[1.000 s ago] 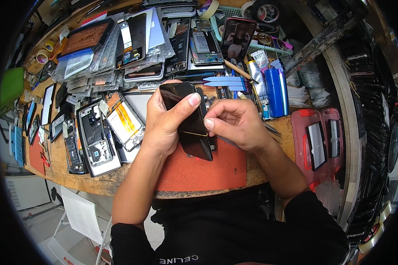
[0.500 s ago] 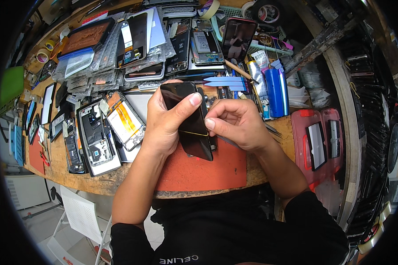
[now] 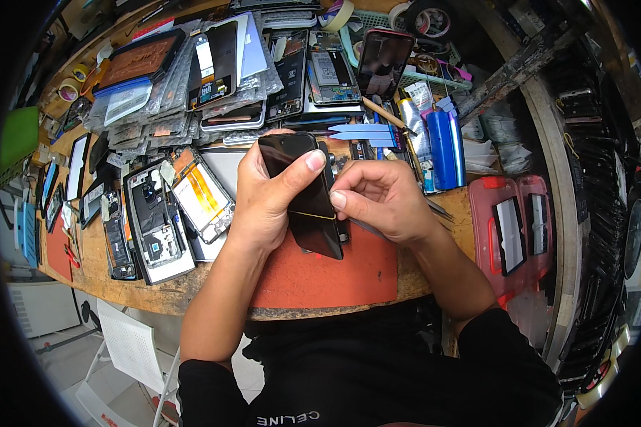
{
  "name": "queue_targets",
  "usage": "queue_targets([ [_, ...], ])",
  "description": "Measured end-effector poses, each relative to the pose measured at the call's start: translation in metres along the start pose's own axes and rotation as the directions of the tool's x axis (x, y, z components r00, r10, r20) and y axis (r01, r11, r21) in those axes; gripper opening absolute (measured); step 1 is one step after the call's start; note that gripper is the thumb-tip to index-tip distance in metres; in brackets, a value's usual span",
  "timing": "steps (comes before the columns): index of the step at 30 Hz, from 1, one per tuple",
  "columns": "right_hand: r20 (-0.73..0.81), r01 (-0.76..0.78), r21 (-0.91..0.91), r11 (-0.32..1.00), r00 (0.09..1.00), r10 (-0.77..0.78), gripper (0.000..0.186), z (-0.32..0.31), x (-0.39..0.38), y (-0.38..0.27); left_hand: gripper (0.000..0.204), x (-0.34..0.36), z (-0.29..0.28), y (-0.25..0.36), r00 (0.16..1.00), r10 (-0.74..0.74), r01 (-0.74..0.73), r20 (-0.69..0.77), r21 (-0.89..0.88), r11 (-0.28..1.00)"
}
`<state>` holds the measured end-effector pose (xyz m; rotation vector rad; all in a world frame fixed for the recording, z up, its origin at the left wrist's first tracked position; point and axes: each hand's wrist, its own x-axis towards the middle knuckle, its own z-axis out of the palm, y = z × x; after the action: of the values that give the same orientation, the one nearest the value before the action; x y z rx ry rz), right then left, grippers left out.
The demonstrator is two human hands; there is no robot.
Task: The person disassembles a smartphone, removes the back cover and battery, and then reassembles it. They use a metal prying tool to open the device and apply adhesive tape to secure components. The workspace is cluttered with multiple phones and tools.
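White lettering (image 3: 288, 418) stands on the black shirt (image 3: 377, 370).

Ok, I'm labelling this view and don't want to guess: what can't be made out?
Head view throughout:
What lies beneath the dark phone screen: mostly covered by the screen itself.
Most fingers of the left hand: behind the screen.
Whether the right hand pinches anything: its own fingers hide it.
Lower part of the white chair: cut off by the picture's edge.
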<state>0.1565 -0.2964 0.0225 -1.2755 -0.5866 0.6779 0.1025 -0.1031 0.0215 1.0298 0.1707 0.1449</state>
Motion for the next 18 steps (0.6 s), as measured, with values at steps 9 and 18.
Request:
queue_targets([
  [9,0.019,-0.002,0.032,0.999,1.000,0.002,0.007,-0.002,0.001,0.000,0.041,0.000,-0.001,-0.001,1.000,0.014,-0.014,-0.001,0.026,1.000],
  [18,0.186,-0.148,0.127,0.981,0.975,0.123,0.056,0.011,0.002,0.013,0.039,0.004,-0.007,-0.004,0.993,0.118,-0.115,0.008,-0.168,0.979],
])
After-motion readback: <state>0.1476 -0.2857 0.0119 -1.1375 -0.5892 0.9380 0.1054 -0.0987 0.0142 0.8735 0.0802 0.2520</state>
